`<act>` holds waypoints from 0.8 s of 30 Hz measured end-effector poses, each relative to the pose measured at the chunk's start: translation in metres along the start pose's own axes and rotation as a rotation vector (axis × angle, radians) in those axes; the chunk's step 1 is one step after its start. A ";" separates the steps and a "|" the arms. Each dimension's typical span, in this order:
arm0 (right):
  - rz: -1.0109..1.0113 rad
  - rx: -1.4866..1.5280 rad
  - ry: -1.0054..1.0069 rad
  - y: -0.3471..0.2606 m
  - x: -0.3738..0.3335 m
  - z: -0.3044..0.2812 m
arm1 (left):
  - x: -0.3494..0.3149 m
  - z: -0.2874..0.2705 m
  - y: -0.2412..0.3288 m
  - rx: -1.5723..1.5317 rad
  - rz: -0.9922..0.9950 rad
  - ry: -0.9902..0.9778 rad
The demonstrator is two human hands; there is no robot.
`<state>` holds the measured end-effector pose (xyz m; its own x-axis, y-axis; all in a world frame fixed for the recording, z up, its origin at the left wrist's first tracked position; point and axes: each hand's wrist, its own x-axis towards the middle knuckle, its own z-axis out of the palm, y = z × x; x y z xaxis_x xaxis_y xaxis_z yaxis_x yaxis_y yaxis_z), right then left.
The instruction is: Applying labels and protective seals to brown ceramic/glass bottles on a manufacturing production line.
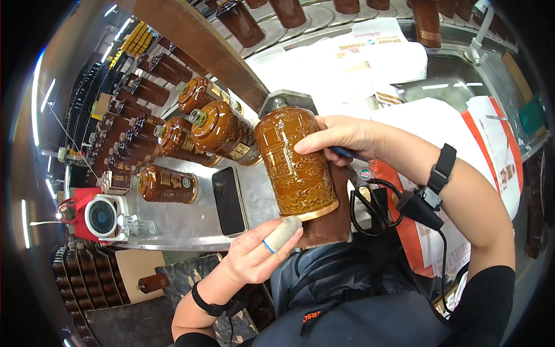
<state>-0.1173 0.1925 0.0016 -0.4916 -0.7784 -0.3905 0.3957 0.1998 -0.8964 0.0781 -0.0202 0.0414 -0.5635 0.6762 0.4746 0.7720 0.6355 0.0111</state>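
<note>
An amber glass bottle (298, 159) with raised relief and a gold base rim lies tilted before me, its neck pointing away. My right hand (352, 137) is closed round its right side, thumb across the front, the other fingers mostly hidden behind. A dark blue, pen-like thing (347, 152) sticks out beneath that hand. My left hand (260, 248) is curled at the base, its fingertips against the gold rim. One left finger wears a grey-beige cover (283, 232) with a blue band. Below the right hand lie black-handled scissors (370, 202).
Several amber bottles (225, 136) stand to the left, beside a black phone (229, 199). A small white fan (103, 217) sits at far left. White and orange printed bags (445, 130) cover the right side. Dark bottles (240, 23) line a conveyor at the back.
</note>
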 end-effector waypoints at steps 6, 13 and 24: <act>-0.018 -0.555 0.192 -0.054 -0.022 0.045 | -0.001 -0.002 -0.005 -0.009 0.008 -0.002; -0.041 -0.102 -0.040 -0.015 -0.004 0.004 | -0.006 0.002 -0.002 -0.030 -0.001 0.025; -0.133 -0.346 0.071 -0.032 -0.011 0.009 | -0.001 0.002 -0.001 -0.003 0.014 0.021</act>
<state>-0.1177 0.1893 0.0364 -0.5785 -0.7700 -0.2690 0.0454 0.2989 -0.9532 0.0768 -0.0205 0.0392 -0.5460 0.6773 0.4931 0.7809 0.6247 0.0066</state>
